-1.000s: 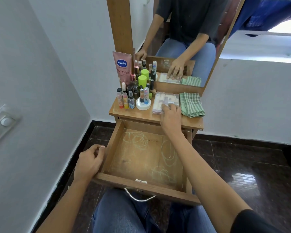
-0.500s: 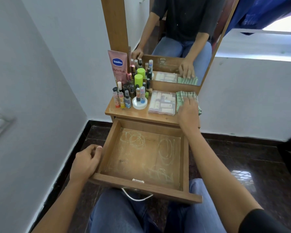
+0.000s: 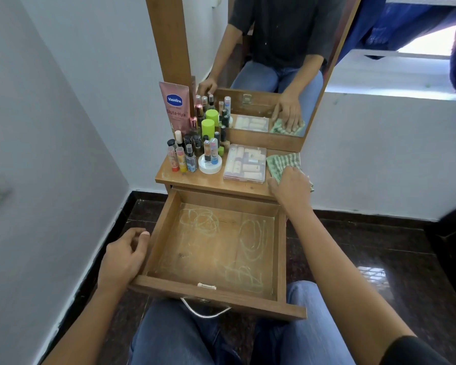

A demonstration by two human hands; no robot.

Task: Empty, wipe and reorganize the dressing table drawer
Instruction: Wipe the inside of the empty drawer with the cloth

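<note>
The left hand lies against the outer side of the left wall of the drawer, near its front corner. Its fingers are loosely curled and the thumb tip is at the top edge of the wall; I cannot tell if it really grips the wood. The drawer is pulled far out of the dressing table, over the person's knees in blue jeans. Its bare wooden bottom shows pale green scribbled lines, and a metal handle hangs under the front board.

On the left part of the table top stands a pink Vaseline tube, leaning on the wooden post of the mirror. Just beside it is a tight group of small bottles, with a bottle with a bright green cap among them. In front sits a white round jar with two little tubes standing on it. To the right of the jar lies a clear plastic box, flat and closed. Next to the box, at the right end of the top, lies a green checked cloth. The right hand rests palm down on this cloth, and the mirror shows its fingers stretched flat on the cloth
</note>
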